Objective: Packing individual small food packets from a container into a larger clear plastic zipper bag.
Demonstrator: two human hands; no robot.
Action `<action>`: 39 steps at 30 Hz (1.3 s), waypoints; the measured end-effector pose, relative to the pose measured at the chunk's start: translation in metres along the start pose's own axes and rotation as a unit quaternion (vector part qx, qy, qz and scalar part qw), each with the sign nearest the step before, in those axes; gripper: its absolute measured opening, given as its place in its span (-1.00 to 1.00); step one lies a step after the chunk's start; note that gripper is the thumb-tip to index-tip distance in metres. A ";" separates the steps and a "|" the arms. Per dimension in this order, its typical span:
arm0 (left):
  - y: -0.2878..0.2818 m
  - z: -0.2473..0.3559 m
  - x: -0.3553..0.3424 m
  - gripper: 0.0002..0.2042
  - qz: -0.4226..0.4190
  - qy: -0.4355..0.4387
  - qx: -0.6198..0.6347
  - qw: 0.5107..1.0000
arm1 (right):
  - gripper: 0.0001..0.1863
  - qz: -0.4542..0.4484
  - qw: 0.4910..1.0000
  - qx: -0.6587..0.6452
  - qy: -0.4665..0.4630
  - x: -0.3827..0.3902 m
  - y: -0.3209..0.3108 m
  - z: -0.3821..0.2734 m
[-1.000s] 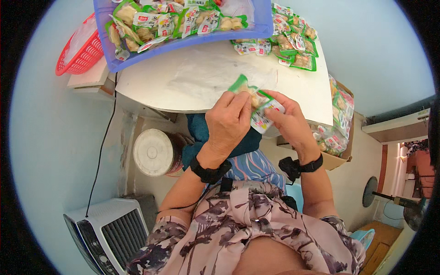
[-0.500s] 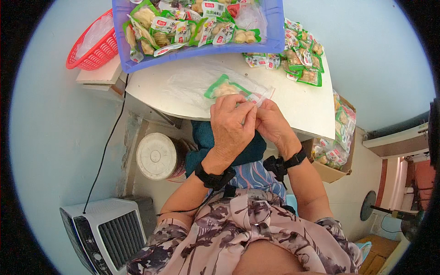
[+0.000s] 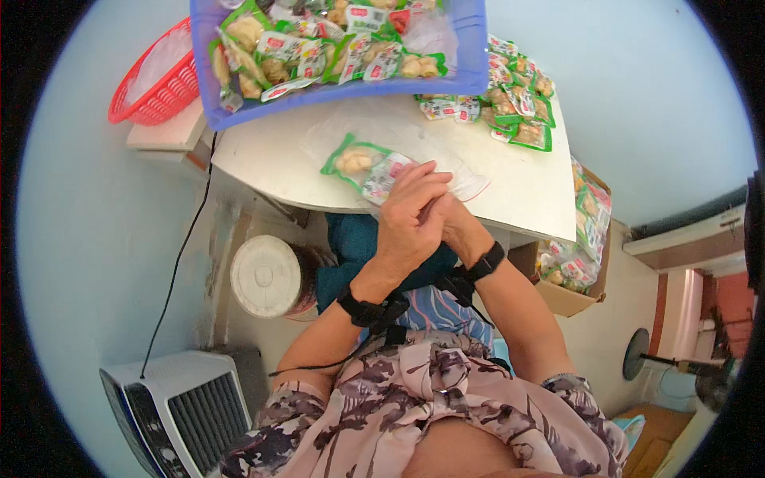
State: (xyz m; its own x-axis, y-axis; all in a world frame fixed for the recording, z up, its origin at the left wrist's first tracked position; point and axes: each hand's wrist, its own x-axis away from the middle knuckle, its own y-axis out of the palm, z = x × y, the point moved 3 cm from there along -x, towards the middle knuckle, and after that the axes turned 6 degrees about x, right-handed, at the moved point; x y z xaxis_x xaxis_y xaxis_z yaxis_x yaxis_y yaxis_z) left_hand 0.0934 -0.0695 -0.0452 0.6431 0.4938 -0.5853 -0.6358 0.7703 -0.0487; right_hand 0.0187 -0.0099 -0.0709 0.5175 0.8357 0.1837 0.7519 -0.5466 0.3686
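Observation:
A green-edged, clear-and-white food packet (image 3: 358, 163) with pale pieces inside lies near the front of the white table. A clear plastic bag (image 3: 454, 155) spreads around it; whether the packet is inside the bag, I cannot tell. My left hand (image 3: 416, 203) is closed, its fingers pressed together over the packet's right end and the bag's edge. Below and to the right, my right hand (image 3: 462, 227) meets it at the bag's near edge. Its fingers are mostly hidden by my left hand.
A blue crate (image 3: 343, 94) full of similar packets stands at the back. More packets (image 3: 522, 111) are heaped on the right of the white table (image 3: 271, 163). Around it are a red basket (image 3: 163, 99), a cardboard box (image 3: 570, 299), a lidded bucket (image 3: 267, 275) and an air cooler (image 3: 179, 406).
The packet now extends left of my hands, with more of it showing. My left hand has turned and lies across my right hand, covering its fingers. The whole view has shifted slightly.

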 end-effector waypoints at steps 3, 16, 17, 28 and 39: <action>-0.004 0.000 0.001 -0.92 0.002 0.004 0.022 1.000 | -0.75 0.008 1.000 0.005 -0.001 -0.006 0.006 0.004; -0.021 -0.005 0.004 -0.85 0.051 -0.078 0.064 0.994 | -0.83 0.034 0.995 0.090 -0.017 -0.029 0.023 0.019; -0.022 -0.007 0.005 -0.84 0.061 -0.088 0.069 0.992 | -0.83 0.007 0.992 0.119 -0.028 -0.019 0.026 0.006; -0.027 0.005 0.004 -0.87 0.018 -0.009 -0.092 0.996 | -0.80 0.167 0.894 0.400 -0.118 0.053 -0.068 -0.088; -0.016 0.026 0.021 -0.66 -0.087 0.070 -0.309 0.945 | -0.55 0.200 0.340 0.887 -0.243 0.010 -0.194 -0.122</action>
State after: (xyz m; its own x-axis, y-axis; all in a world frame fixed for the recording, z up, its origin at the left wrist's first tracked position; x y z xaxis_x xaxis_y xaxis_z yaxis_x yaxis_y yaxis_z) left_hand 0.1281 -0.0616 -0.0355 0.7261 0.2894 -0.6237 -0.6805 0.4320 -0.5918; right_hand -0.1717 0.1108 -0.0290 0.4056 0.8044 -0.4340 -0.5764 -0.1434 -0.8045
